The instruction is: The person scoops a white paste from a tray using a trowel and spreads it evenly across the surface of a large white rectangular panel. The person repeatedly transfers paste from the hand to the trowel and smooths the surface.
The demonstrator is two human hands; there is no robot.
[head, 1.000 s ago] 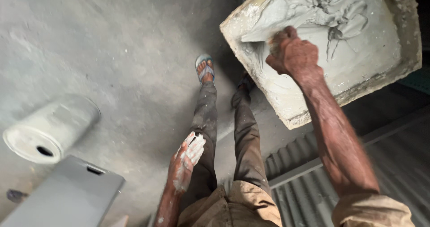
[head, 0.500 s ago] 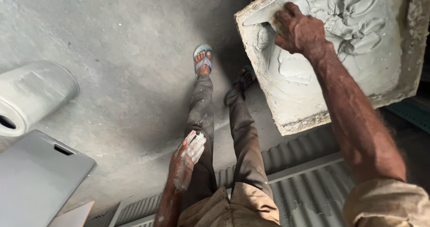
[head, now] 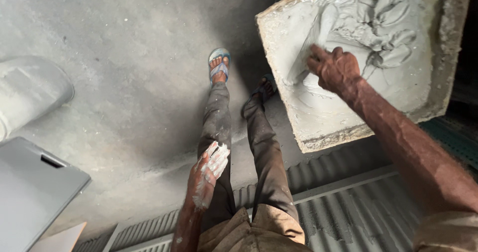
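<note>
Head view: right hand [head: 334,69] pressing wet plaster [head: 378,28].

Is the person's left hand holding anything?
No, the left hand hangs open and empty beside the leg, its fingers smeared with white paste.

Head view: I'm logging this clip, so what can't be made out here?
- Right hand: its fingertips sink into the wet plaster; any tool is hidden.
- Slab: top and right cut by the frame.
- Pipe and grey board: cut by the left edge.
- Left hand: plaster-coated, holds nothing.
</note>
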